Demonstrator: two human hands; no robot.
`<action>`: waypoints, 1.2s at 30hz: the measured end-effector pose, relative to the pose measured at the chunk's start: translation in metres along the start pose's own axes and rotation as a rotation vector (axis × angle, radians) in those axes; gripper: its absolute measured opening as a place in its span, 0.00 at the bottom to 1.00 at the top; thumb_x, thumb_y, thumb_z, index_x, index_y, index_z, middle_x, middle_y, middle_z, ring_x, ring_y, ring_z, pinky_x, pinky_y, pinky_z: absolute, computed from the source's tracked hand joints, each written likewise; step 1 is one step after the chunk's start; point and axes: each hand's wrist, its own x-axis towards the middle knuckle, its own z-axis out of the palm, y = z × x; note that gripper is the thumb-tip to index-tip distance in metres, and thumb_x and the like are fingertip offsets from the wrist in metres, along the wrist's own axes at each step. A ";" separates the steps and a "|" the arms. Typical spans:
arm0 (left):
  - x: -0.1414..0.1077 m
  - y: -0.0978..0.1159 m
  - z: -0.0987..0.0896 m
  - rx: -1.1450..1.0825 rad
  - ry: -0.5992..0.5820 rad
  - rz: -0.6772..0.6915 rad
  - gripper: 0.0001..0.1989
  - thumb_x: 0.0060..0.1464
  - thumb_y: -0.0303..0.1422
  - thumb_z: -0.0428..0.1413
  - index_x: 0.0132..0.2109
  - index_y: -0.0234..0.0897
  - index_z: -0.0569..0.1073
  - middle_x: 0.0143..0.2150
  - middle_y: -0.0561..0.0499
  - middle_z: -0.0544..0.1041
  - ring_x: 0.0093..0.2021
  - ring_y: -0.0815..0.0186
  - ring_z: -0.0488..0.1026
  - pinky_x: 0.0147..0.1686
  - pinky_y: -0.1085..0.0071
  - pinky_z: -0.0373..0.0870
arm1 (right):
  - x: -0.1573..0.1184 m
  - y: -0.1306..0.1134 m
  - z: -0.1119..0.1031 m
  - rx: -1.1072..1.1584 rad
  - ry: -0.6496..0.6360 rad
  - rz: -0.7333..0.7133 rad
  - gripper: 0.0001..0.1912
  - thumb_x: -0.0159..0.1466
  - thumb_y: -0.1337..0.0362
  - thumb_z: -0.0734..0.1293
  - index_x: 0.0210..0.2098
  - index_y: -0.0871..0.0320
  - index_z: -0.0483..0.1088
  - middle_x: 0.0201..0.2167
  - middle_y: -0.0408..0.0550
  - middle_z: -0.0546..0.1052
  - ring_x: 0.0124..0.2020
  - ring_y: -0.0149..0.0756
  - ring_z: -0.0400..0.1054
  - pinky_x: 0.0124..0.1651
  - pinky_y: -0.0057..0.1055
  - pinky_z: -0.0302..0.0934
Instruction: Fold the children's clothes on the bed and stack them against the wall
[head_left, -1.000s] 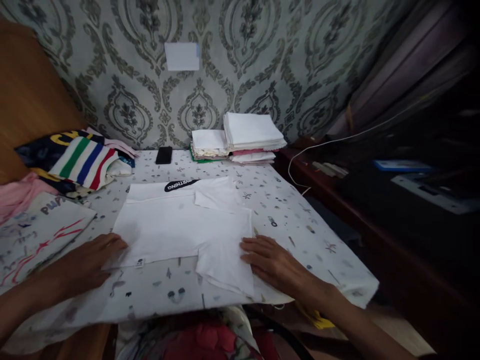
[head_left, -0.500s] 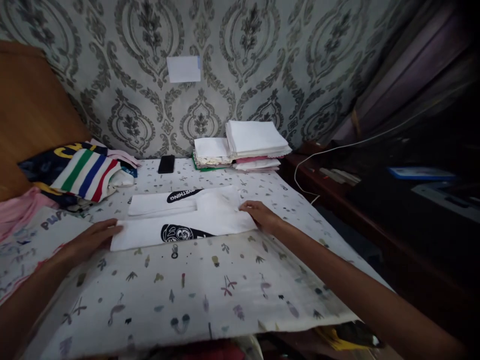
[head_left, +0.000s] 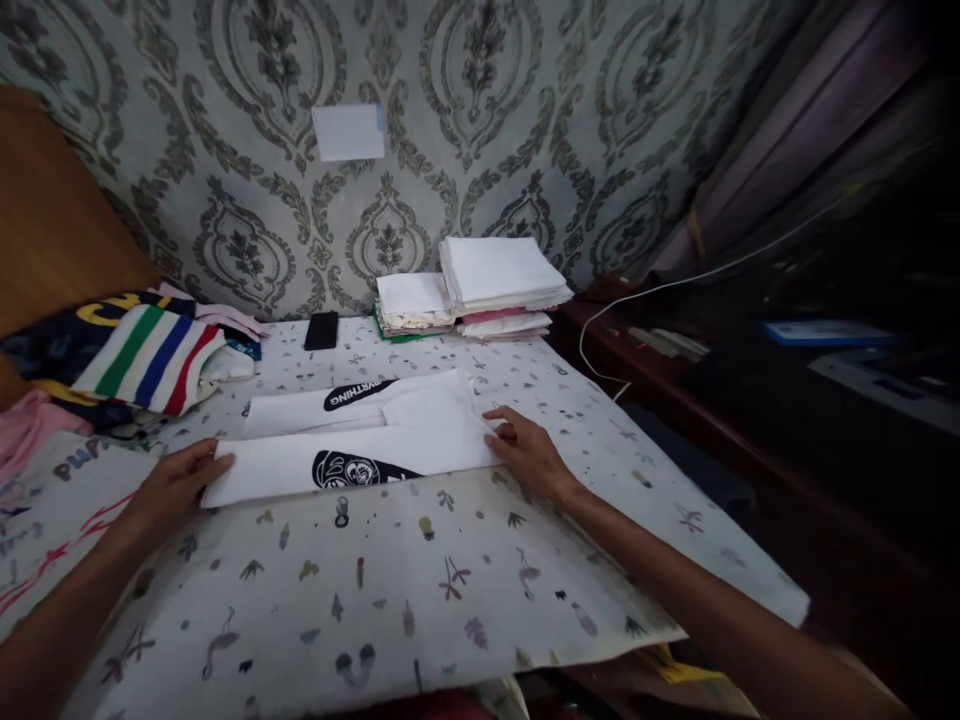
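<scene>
White pants (head_left: 427, 425) with black printed patches lie flat on the patterned cloth, their two legs pointing left and the waist end to the right. At the near leg's cuff, my left hand (head_left: 176, 480) has its fingers closed on the fabric edge. My right hand (head_left: 529, 450) pinches the waist end between thumb and fingers. One patch on the far leg reads partly as lettering; the near leg's patch shows a round face-like figure.
Folded white clothes (head_left: 502, 272) are stacked against the wall, beside a smaller folded pile (head_left: 412, 295). A black phone (head_left: 322, 330) lies left of them. A striped garment (head_left: 154, 360) and other clothes heap at the left. A white cable (head_left: 675, 285) runs along the right.
The view has shifted slightly, moving the scene a little left. My left hand's fingers are now more curled at the cuff. The pants keep nearly the same layout.
</scene>
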 end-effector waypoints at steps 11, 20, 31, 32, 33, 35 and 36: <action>0.009 0.001 0.007 0.436 0.004 0.191 0.19 0.55 0.53 0.46 0.36 0.43 0.70 0.29 0.51 0.77 0.33 0.56 0.75 0.33 0.66 0.66 | -0.022 0.014 0.003 -0.107 0.109 0.018 0.16 0.61 0.62 0.63 0.49 0.52 0.69 0.30 0.42 0.77 0.30 0.37 0.70 0.38 0.36 0.63; 0.010 0.069 0.021 0.695 0.103 0.298 0.24 0.56 0.54 0.41 0.47 0.43 0.67 0.46 0.44 0.78 0.45 0.47 0.75 0.38 0.55 0.72 | -0.009 0.032 -0.014 0.463 0.214 0.156 0.15 0.63 0.56 0.60 0.45 0.56 0.68 0.27 0.44 0.76 0.24 0.32 0.65 0.30 0.30 0.60; 0.074 0.193 0.180 0.466 -0.291 0.621 0.21 0.56 0.48 0.47 0.41 0.36 0.75 0.40 0.44 0.79 0.41 0.56 0.74 0.42 0.62 0.69 | -0.017 0.028 -0.011 0.151 0.113 0.000 0.15 0.68 0.63 0.55 0.47 0.55 0.70 0.28 0.43 0.79 0.29 0.36 0.71 0.38 0.33 0.63; 0.077 0.196 0.187 0.480 -0.295 0.600 0.20 0.55 0.48 0.49 0.40 0.37 0.75 0.39 0.45 0.78 0.40 0.56 0.74 0.40 0.63 0.68 | -0.017 0.027 -0.011 0.112 0.111 -0.003 0.15 0.68 0.63 0.55 0.48 0.54 0.70 0.28 0.43 0.79 0.30 0.36 0.71 0.39 0.34 0.63; 0.081 0.198 0.191 0.483 -0.302 0.583 0.18 0.54 0.47 0.52 0.39 0.37 0.74 0.37 0.46 0.78 0.38 0.57 0.73 0.38 0.64 0.67 | -0.017 0.027 -0.012 0.080 0.107 -0.003 0.15 0.69 0.63 0.55 0.48 0.54 0.70 0.29 0.43 0.79 0.31 0.37 0.72 0.41 0.35 0.63; 0.086 0.200 0.193 0.441 -0.328 0.583 0.13 0.52 0.43 0.54 0.36 0.38 0.73 0.31 0.51 0.75 0.33 0.61 0.71 0.34 0.67 0.64 | -0.017 0.025 -0.013 0.036 0.104 -0.002 0.15 0.70 0.63 0.55 0.48 0.54 0.70 0.29 0.44 0.79 0.32 0.37 0.72 0.43 0.36 0.62; 0.088 0.201 0.193 0.392 -0.338 0.611 0.11 0.52 0.41 0.54 0.35 0.39 0.72 0.28 0.53 0.72 0.31 0.63 0.69 0.33 0.68 0.63 | -0.017 0.024 -0.014 0.024 0.104 -0.005 0.15 0.70 0.62 0.55 0.47 0.54 0.70 0.29 0.44 0.79 0.32 0.37 0.72 0.43 0.36 0.62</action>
